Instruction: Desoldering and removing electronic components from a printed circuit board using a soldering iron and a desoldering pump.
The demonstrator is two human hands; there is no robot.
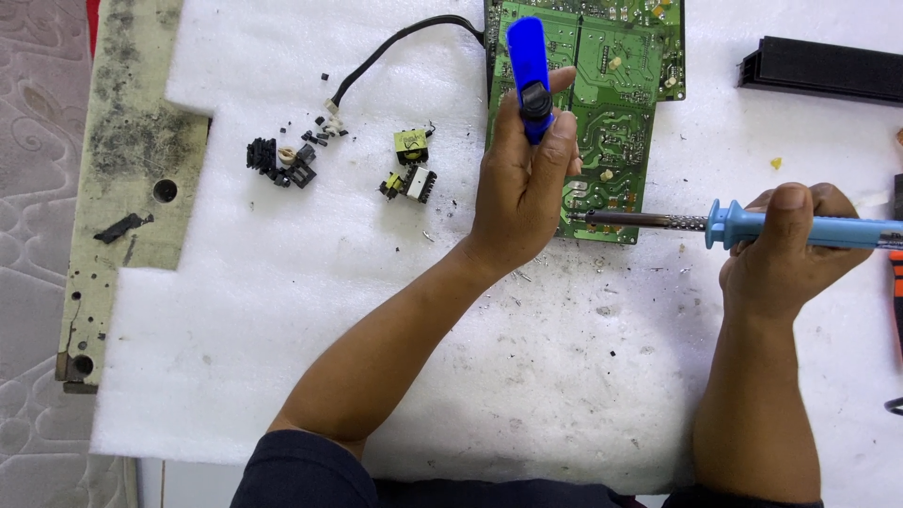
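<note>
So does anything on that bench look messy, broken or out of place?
Yes. Loose components and black bits lie scattered on the white foam sheet, left of the green circuit board. Dark specks dot the foam by the left hand, and the worn board at far left is stained.

One circuit board [616, 85], one soldering iron [752, 226], one blue pump [529, 71], two transformers [409, 165] (loose).

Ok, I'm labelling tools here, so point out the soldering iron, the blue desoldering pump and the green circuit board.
soldering iron [809, 229], head view, on its light-blue handle.
blue desoldering pump [527, 47], head view, on its upper barrel.
green circuit board [616, 103], head view, on its bare solder side.
</note>
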